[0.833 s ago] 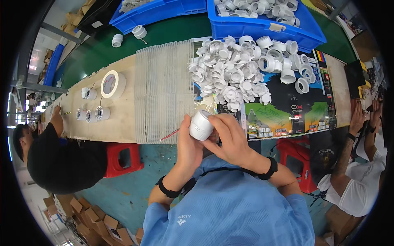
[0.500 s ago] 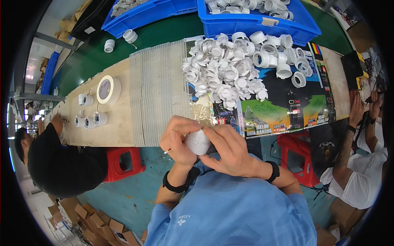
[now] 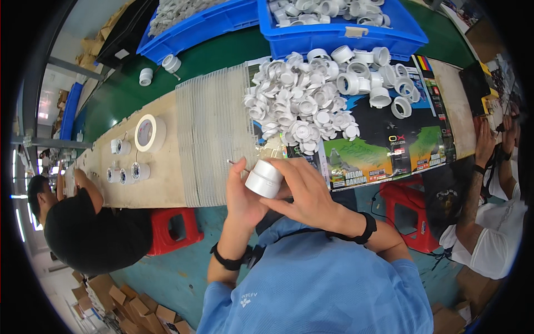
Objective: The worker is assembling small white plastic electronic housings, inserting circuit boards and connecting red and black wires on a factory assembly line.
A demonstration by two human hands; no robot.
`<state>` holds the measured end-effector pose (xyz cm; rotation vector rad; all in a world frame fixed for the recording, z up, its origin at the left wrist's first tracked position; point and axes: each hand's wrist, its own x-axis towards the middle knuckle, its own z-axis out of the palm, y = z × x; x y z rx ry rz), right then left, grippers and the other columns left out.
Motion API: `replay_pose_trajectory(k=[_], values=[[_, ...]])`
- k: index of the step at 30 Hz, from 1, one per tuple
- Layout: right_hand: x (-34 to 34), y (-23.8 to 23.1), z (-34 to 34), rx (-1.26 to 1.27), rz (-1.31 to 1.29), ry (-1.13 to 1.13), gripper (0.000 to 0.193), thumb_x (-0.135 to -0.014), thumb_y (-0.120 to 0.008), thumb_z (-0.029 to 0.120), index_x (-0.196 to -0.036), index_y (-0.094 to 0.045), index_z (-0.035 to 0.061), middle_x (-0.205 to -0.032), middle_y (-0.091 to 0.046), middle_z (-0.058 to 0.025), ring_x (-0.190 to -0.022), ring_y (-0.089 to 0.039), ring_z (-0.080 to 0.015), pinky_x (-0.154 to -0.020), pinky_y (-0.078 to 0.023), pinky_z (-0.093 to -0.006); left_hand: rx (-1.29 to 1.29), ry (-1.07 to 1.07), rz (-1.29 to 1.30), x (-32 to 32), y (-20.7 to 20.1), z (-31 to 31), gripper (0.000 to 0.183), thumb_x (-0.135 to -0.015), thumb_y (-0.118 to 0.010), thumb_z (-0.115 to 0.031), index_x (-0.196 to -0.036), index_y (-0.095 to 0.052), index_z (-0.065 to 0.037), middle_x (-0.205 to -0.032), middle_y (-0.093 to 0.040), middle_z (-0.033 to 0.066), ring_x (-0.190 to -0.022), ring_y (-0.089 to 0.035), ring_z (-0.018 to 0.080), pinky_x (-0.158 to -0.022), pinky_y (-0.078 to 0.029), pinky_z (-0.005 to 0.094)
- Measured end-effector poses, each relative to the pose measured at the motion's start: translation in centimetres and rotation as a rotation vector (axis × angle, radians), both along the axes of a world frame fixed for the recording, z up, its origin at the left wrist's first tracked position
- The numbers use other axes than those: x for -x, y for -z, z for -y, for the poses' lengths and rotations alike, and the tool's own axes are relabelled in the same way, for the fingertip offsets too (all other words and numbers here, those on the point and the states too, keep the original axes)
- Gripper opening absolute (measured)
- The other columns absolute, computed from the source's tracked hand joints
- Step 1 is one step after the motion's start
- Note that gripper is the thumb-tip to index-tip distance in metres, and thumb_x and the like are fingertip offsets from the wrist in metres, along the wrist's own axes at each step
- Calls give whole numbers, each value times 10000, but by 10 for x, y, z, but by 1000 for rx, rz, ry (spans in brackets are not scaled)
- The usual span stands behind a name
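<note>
A white plastic cylindrical housing (image 3: 263,179) is held in front of my chest, just off the table's near edge, with its smooth side tilted toward me. My right hand (image 3: 308,195) grips it from the right, thumb below and fingers over the top. Around its left side curls my left hand (image 3: 242,201), thumb raised; its other fingers are partly hidden behind the housing. A thin short stub (image 3: 230,162) pokes out by the left thumb; I cannot make out what it belongs to. Beyond my hands lies a heap of small white round caps (image 3: 300,103).
White rings (image 3: 380,97) lie right of the caps, before blue bins (image 3: 345,39) of parts. A ribbed translucent mat (image 3: 214,133), tape roll (image 3: 150,133) and several wired white units (image 3: 140,171) are leftward. Red stools (image 3: 172,231) and co-workers (image 3: 92,228) flank me.
The housing has been turned and tipped, so more of its plain side faces me. My left thumb has lifted away from its top, and my left fingers have shifted behind it.
</note>
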<state>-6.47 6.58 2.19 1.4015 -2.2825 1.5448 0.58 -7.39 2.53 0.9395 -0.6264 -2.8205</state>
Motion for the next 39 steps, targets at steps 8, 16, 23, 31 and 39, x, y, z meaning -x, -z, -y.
replay_pose_trajectory(k=[8, 16, 23, 31, 39], values=[[16, 8, -39, -38, 218, 108, 488, -778, -718, 189, -1182, -513, 7, -1091, -551, -162, -893, -594, -315, -732, -488, -370, 275, 95, -145, 74, -3, 121, 496, -943, -523, -280, -1288, -383, 48, -1138, -573, 223, -1002, -611, 327, -930, -501, 379], [16, 43, -65, -56, 294, 349, 202, -816, -596, 17, -1016, -588, -13, -940, -588, -153, -716, -588, -234, -619, -474, -299, 1766, 430, 121, 57, 15, 88, 546, -764, -729, -283, -1180, -518, 1, -984, -622, 135, -853, -630, 216, -722, -515, 349], [32, 71, -76, 83, 215, 433, 110, -854, -534, -52, -951, -579, -26, -813, -542, -106, -655, -519, -181, -572, -409, -268, 1946, 458, -258, 82, 57, 59, 515, -756, -688, -209, -1180, -493, 8, -1055, -571, 262, -921, -596, 361, -739, -484, 417], [33, 80, -73, -125, 9, 459, 70, -881, -503, -42, -931, -549, -30, -774, -482, -78, -584, -422, -146, -516, -318, -275, 1328, 803, -421, 105, 39, 106, 269, -856, -567, -108, -1103, -529, -9, -1017, -594, 106, -821, -549, 147, -732, -460, 300], [35, 55, -65, -312, -184, 507, 124, -881, -609, 99, -927, -642, -11, -802, -629, -152, -655, -600, -278, -601, -487, -347, 1207, 802, -488, 106, 58, 112, 293, -830, -562, -84, -1112, -521, -17, -998, -558, 73, -836, -515, 127, -736, -433, 256]])
